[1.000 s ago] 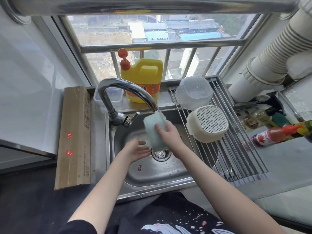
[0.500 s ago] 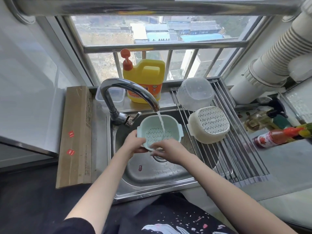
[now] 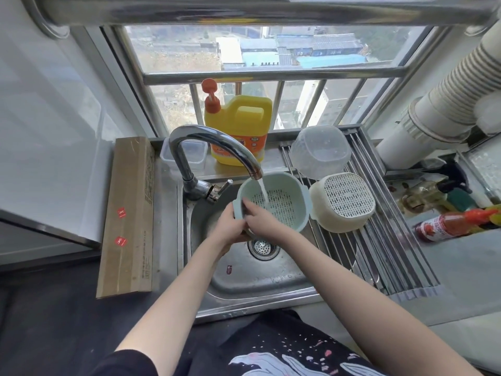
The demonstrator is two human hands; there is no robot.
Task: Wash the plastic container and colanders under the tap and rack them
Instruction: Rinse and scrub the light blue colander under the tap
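Note:
A pale green colander is held over the steel sink, its open side tilted toward me, with water from the curved tap running into it. My left hand grips its near-left rim from outside. My right hand holds the same rim, fingers reaching inside the bowl. On the roll-up rack to the right, a cream colander lies upside down. Behind it, a clear plastic container also lies upside down.
A yellow detergent jug and a small clear lidded box stand on the sill behind the tap. A long cardboard box lies left of the sink. A red sauce bottle and other bottles lie right of the rack.
The green colander went from on edge under the tap to open side toward me. It has shifted right, and my right hand's fingers now reach inside its rim.

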